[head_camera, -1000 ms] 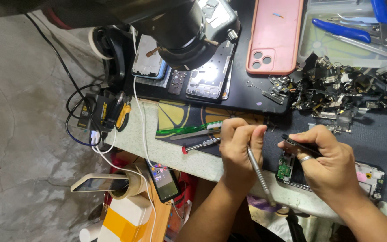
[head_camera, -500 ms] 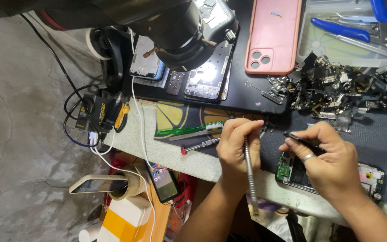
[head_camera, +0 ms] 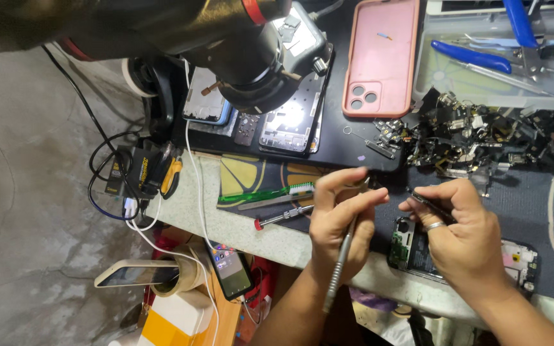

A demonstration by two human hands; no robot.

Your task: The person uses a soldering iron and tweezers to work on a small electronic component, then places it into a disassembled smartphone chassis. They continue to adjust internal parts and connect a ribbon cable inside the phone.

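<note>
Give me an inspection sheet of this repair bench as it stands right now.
Surface: dark work mat on a pale bench, crowded.
Job's things: opened phone with its green board showing lies under the right hand; a slim grey tool and a thin dark tool are in hand.
Clutter: pile of small dark parts, pink phone case, blue-handled pliers, red-tipped screwdriver, green brush.
Hands: left hand grips the slim grey tool; right hand, with a ring, pinches the thin dark tool.
Cables: white and black leads hang off the bench's left edge.
Surroundings: microscope head overhead, grey concrete floor, lit phone below.
</note>
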